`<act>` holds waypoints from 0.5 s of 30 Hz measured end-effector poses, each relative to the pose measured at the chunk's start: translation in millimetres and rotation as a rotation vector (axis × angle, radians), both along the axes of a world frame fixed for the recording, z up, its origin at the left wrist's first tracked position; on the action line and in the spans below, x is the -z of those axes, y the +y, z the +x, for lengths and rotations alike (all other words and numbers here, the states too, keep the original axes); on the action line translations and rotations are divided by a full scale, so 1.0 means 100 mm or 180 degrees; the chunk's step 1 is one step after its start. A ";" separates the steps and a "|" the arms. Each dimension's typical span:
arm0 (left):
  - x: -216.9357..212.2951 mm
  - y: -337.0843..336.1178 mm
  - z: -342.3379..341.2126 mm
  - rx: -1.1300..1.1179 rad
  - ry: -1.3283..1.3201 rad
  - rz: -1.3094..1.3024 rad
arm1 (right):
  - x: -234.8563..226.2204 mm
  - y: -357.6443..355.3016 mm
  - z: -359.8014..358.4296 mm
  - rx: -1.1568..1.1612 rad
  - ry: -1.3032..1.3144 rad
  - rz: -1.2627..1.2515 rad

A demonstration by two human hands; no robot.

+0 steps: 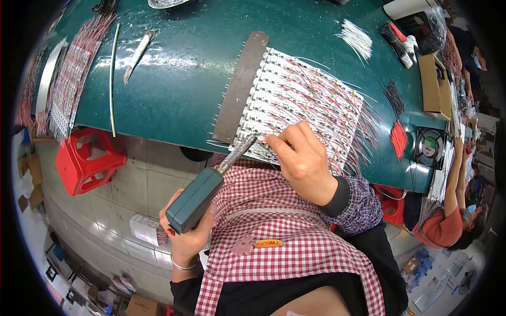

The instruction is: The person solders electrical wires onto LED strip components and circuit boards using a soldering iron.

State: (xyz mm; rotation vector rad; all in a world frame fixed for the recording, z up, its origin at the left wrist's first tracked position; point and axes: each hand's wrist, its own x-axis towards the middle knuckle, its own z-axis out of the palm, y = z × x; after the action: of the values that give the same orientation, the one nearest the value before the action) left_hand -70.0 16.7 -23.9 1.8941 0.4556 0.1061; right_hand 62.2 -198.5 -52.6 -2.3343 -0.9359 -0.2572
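My left hand (190, 239) is wrapped round a dark green soldering gun (195, 200). Its metal barrel slants up and right, the tip over the lower left corner of a white circuit board panel (269, 100). Several rows of red, black and white wires (327, 108) cover the panel. My right hand (303, 160) is closed in a pinch just right of the tip, above the panel's near edge; what its fingers hold, if anything, is too small to make out. Along the panel's left side lies a brown strip (242, 84) with short wire ends sticking out beyond it.
On the green table (179, 79) lie white wires (356, 39), black wires (394, 97), red wires (399, 139), tweezers (138, 55) and wired panels (79, 68). A small fan (429, 147) and cardboard box (435, 87) stand right. A red stool (87, 160) is at left. Co-workers sit along the right.
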 end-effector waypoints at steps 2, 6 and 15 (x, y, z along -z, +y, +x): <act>-0.01 0.00 0.01 0.0075 0.0039 -0.0011 | -0.01 0.01 0.00 0.0010 -0.0041 -0.0027; -0.02 0.00 0.03 0.0130 0.0089 0.0007 | -0.02 0.01 -0.01 -0.0011 -0.0056 -0.0120; 0.00 -0.03 -0.11 -0.0474 0.0139 -0.0441 | -0.03 0.01 -0.02 0.0011 -0.0066 -0.0186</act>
State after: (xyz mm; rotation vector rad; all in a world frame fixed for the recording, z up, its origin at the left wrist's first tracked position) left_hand -80.9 13.8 -24.1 1.7284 0.6184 0.1287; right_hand 60.5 -197.4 -49.4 -2.3907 -0.9616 -0.2591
